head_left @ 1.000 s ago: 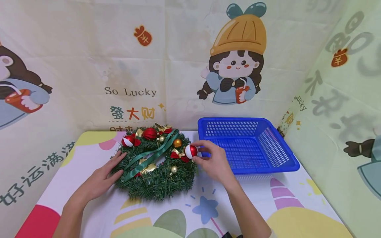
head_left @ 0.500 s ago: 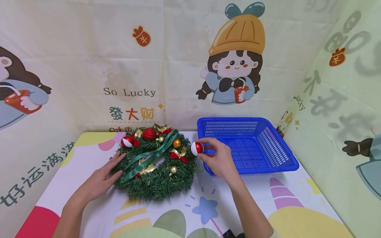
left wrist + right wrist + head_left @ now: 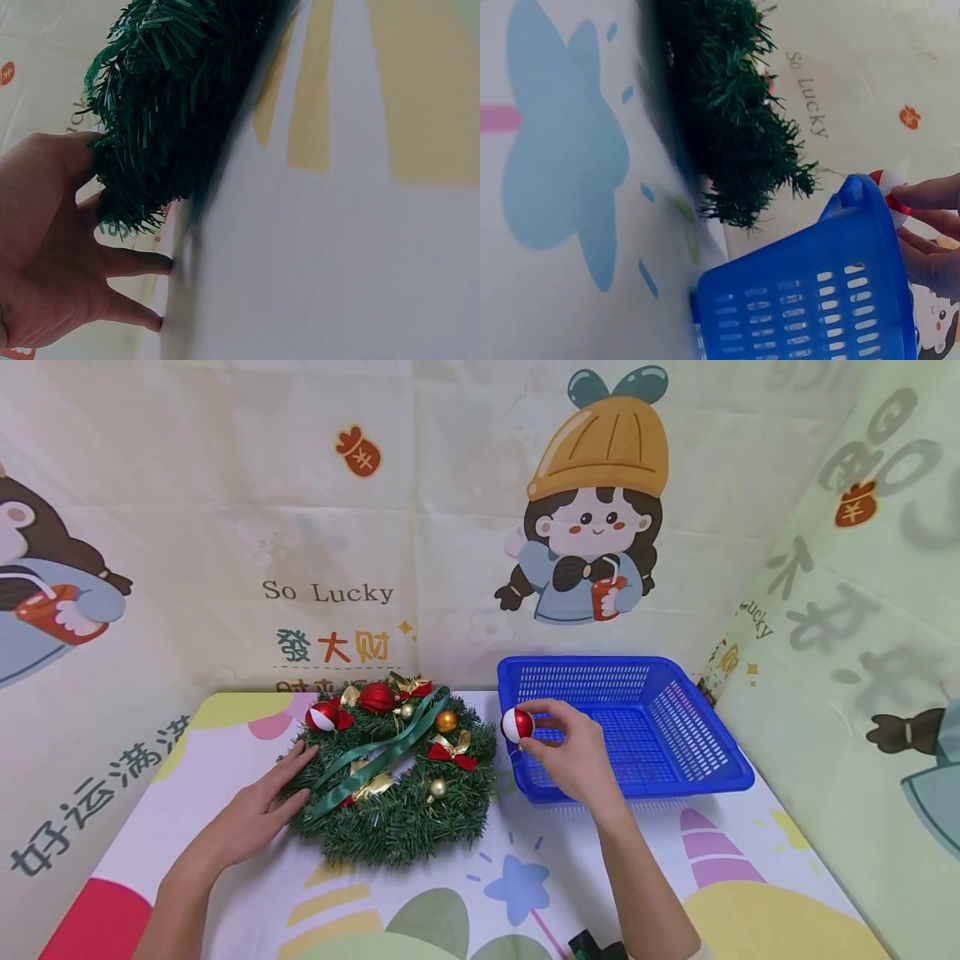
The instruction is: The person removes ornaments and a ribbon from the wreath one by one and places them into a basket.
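Observation:
A green wreath (image 3: 405, 835) lies on the table, trimmed with baubles, bows and a green ribbon (image 3: 375, 756). My left hand (image 3: 258, 810) rests on its left side; in the left wrist view the fingers are spread, some touching the needles and some reaching down to the table. My right hand (image 3: 566, 747) pinches a red and white bauble (image 3: 517, 725) between thumb and fingers, above the left rim of a blue plastic basket (image 3: 705, 781). In the right wrist view the bauble (image 3: 892, 193) shows just beyond the basket's rim, partly hidden by it.
A red and white bauble (image 3: 322, 716), a red ribbed bauble (image 3: 377, 697), an orange-gold bauble (image 3: 446, 721) and a red and gold bow (image 3: 452, 752) sit on the wreath. A black object (image 3: 592, 946) shows at the front edge. Printed cloth walls enclose the table.
My right hand has drawn the red and white bauble off the wreath's right side and rightward to the basket's left rim. The left hand and wreath have stayed in place.

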Available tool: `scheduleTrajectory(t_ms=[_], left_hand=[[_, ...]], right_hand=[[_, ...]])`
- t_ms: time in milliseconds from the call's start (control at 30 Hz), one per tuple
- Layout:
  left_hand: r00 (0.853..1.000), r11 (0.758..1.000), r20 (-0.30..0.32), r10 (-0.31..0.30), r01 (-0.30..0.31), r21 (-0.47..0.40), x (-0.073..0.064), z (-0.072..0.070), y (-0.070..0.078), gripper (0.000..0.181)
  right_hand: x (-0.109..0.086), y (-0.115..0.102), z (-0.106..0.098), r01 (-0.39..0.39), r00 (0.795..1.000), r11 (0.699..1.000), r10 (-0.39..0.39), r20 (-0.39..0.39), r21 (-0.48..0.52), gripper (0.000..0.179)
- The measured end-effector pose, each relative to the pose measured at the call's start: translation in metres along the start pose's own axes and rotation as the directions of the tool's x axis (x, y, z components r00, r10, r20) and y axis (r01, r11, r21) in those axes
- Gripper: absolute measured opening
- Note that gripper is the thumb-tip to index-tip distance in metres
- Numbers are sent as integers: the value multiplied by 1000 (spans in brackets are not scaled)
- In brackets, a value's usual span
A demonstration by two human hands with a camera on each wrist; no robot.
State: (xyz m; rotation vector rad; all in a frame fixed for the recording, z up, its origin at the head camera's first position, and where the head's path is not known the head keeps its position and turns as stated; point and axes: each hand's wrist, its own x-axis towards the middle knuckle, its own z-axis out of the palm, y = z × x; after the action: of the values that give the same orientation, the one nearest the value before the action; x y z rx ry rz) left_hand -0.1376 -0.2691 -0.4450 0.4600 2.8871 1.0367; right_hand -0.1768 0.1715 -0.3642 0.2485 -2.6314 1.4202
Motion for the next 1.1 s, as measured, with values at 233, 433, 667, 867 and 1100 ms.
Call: scheduleTrajectory(t_ms=[233,433,667,867,1100], left_hand=[[1000,1000,3,-2,2,0,0,0,1,65],[1000,1000,2,0,0,-2,0,0,1,65],[1000,1000,0,-5,5,8,0,0,1,65],[1000,1000,-2,-1,1,4,0,0,1,64],[1000,1000,2,-3,3,-3,1,1,-1,65]], right_hand=[[1,6,-9,-43,999,997,43,0,-66,45],[1,9,-13,-78,997,986,80,3,-145,43],[2,13,-13,-126,991,967,132,11,-219,42],[5,19,-12,-124,988,954,146,59,-272,38],[7,28,-8,-102,981,943,149,127,-318,34]])
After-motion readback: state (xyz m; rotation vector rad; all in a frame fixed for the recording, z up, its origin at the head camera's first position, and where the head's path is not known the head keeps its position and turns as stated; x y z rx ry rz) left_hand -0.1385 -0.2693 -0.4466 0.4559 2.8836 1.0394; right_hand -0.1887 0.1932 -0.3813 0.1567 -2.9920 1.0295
